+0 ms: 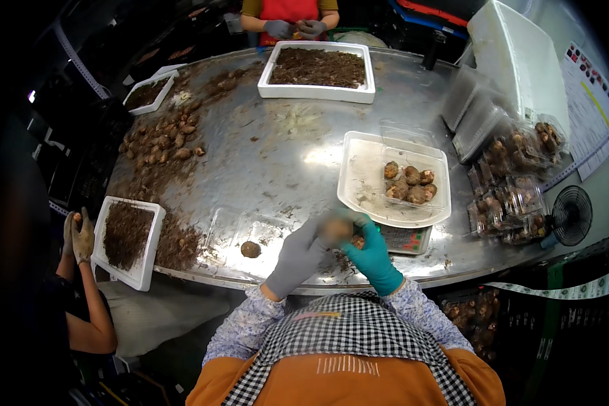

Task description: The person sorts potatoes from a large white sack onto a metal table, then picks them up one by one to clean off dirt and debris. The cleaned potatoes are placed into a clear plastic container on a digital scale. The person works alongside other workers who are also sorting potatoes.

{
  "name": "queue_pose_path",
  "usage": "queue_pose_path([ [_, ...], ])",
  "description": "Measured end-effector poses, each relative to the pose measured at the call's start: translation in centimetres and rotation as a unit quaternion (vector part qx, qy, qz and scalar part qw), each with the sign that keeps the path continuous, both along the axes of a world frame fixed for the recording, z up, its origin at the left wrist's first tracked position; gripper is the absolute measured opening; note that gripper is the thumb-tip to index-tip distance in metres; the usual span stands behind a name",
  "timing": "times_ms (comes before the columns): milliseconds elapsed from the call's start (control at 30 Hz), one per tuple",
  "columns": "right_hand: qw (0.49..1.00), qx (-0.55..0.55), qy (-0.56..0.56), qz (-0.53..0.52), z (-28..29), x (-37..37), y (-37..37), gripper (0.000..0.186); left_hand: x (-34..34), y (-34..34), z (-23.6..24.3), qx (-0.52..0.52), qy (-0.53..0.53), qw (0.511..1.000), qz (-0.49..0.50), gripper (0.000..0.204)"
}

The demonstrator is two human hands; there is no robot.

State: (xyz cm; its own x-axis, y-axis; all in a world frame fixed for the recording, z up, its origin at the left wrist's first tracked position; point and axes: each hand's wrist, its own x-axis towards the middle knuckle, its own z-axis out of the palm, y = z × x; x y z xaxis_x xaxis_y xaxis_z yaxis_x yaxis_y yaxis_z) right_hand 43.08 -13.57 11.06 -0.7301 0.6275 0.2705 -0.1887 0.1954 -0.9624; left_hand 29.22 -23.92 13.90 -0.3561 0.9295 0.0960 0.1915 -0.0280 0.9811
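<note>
My left hand (299,254), in a grey glove, is closed round a brown taro corm (336,230) above the table's near edge. My right hand (373,256), in a teal glove, grips the same corm from the other side; the corm is blurred. Beneath my fingers a little orange-brown piece (357,241) shows, too covered to name. Left of my hands a single taro corm (250,250) lies in an open clear plastic box (271,229). Beyond my right hand, a white tray (358,193) sits on a scale (404,240) and bears another clear box with several corms (413,177).
Filled clear boxes (511,183) are stacked at the right, near empty lids (477,111) and a small black fan (572,215). White foam trays of brown peelings (316,68) stand far and left (132,233). Loose corms (166,139) lie far left. Co-workers' gloved hands (294,29) (81,237) work at the table.
</note>
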Motion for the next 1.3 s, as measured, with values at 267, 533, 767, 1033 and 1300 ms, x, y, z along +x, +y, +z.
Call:
queue_pose_path([
  [267, 0.968, 0.197, -0.135, -0.082, 3.4, 2.8, 3.0, 0.055, -0.1, -0.9, -0.5, -0.003, 0.202, 0.979, 0.015, 0.025],
  [533, 0.893, 0.234, -0.134, -0.359, 1.8, 3.6, 13.7, 0.048, 0.3, -0.4, -1.2, -0.055, 0.124, 0.991, 0.006, 0.024],
  [767, 0.897, 0.08, 0.041, -0.433, 2.4, 8.6, 14.4, 0.025, -0.7, -0.8, -1.5, -0.044, 0.088, 0.993, 0.058, 0.024],
  [1033, 0.9, -0.01, 0.01, -0.436, 4.0, 13.3, 9.0, 0.024, -2.6, -3.1, -3.8, -0.157, 0.193, 0.956, 0.158, 0.024],
  [1300, 0.902, 0.047, 0.017, -0.429, 2.3, 12.6, 8.3, 0.013, -2.1, -6.2, -5.9, -0.27, 0.451, 0.843, 0.116, 0.057],
])
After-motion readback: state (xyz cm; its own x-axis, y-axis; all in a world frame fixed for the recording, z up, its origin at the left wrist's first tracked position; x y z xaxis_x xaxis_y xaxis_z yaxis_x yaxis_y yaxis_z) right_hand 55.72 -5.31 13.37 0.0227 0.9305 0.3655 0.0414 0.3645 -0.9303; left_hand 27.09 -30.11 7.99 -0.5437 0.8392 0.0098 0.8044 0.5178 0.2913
